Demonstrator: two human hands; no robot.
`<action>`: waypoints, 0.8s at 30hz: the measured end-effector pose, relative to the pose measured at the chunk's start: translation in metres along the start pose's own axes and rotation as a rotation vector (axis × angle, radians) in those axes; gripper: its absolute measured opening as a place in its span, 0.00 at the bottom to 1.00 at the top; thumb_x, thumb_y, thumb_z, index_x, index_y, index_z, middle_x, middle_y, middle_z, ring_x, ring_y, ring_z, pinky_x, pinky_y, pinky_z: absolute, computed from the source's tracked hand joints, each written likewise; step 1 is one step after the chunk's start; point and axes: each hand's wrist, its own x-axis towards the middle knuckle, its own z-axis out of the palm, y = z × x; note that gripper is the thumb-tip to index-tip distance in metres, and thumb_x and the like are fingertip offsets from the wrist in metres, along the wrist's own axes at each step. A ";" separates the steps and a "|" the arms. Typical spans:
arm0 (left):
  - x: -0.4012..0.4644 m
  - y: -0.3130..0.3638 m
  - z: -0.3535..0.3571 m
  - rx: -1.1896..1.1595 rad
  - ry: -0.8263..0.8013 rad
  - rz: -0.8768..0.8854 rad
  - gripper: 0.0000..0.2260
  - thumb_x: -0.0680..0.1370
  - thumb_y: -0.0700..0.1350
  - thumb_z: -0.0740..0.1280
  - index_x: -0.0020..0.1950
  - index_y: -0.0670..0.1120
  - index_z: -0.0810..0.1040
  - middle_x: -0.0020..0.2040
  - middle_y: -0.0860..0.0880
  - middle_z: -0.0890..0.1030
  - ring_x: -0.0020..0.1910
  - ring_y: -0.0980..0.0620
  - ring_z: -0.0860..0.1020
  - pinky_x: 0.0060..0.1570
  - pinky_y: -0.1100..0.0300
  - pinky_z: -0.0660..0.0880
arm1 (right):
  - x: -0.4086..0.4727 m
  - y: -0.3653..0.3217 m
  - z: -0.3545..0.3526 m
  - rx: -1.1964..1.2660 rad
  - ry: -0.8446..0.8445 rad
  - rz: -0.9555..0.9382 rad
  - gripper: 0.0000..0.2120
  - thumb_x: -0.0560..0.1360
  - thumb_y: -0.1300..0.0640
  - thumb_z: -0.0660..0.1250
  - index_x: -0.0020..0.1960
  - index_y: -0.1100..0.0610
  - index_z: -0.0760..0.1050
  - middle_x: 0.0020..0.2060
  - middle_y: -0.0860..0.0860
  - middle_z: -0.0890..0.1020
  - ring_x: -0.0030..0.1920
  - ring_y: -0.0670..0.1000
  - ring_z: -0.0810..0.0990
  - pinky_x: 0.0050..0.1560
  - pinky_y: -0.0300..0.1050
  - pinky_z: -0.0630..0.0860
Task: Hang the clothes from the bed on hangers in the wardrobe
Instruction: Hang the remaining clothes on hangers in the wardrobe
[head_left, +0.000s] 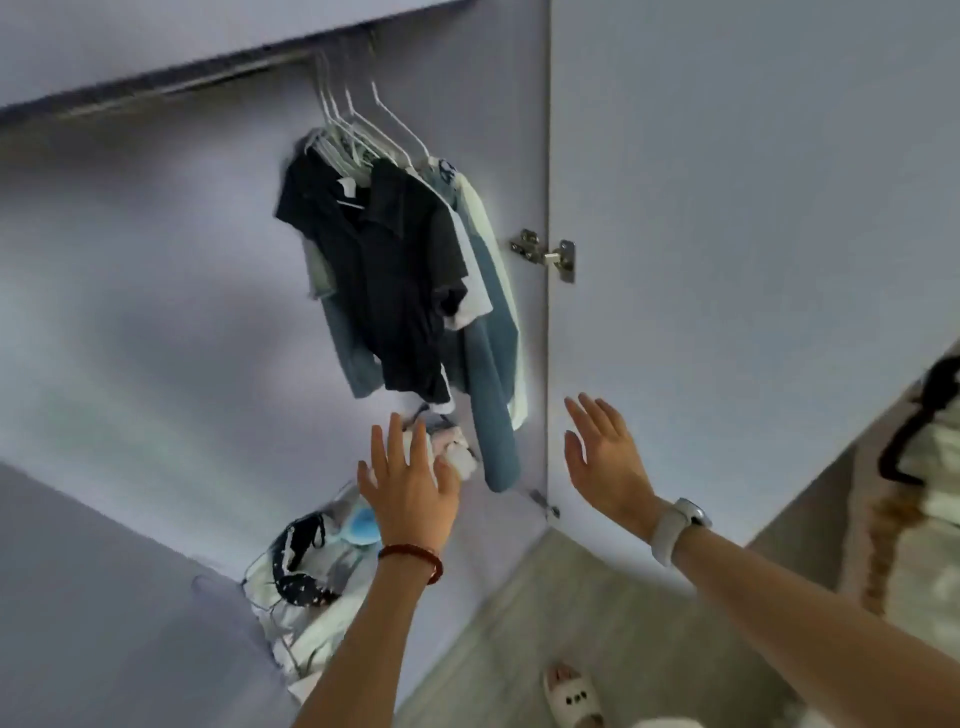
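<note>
Nearest, a slippered foot (571, 696) stands on the floor (519, 623). Both arms reach up toward the wardrobe: the left hand (408, 488) and the right hand (605, 457) are empty, fingers straight and spread apart, the right one just before the open door (753, 208). Low inside lies a heap of loose items (306, 566). Farther up, a dark shirt (379, 270) and a blue garment (488, 364) hang on white hangers (358, 130) from the rail (171, 88). I judge 1 hanging step finished; next calls for fetching another garment from the bed, which is out of sight.
</note>
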 end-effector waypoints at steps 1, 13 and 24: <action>-0.017 0.005 0.011 -0.015 -0.053 0.021 0.21 0.68 0.38 0.70 0.62 0.40 0.76 0.65 0.38 0.73 0.65 0.35 0.70 0.55 0.31 0.67 | -0.027 0.014 0.001 -0.024 -0.023 0.079 0.30 0.75 0.46 0.42 0.71 0.59 0.62 0.70 0.57 0.65 0.72 0.59 0.58 0.71 0.56 0.58; -0.170 0.154 0.081 -0.205 -0.633 0.524 0.20 0.78 0.43 0.60 0.69 0.43 0.67 0.71 0.43 0.66 0.72 0.43 0.60 0.68 0.43 0.56 | -0.293 0.133 -0.056 -0.079 0.124 0.864 0.20 0.79 0.57 0.54 0.70 0.59 0.63 0.70 0.55 0.65 0.71 0.55 0.59 0.71 0.52 0.58; -0.348 0.373 0.090 -0.269 -0.940 1.272 0.21 0.78 0.44 0.59 0.72 0.44 0.64 0.73 0.44 0.62 0.71 0.46 0.60 0.68 0.49 0.58 | -0.526 0.180 -0.128 -0.019 0.572 1.488 0.18 0.78 0.61 0.56 0.68 0.63 0.66 0.67 0.60 0.69 0.68 0.59 0.64 0.68 0.51 0.60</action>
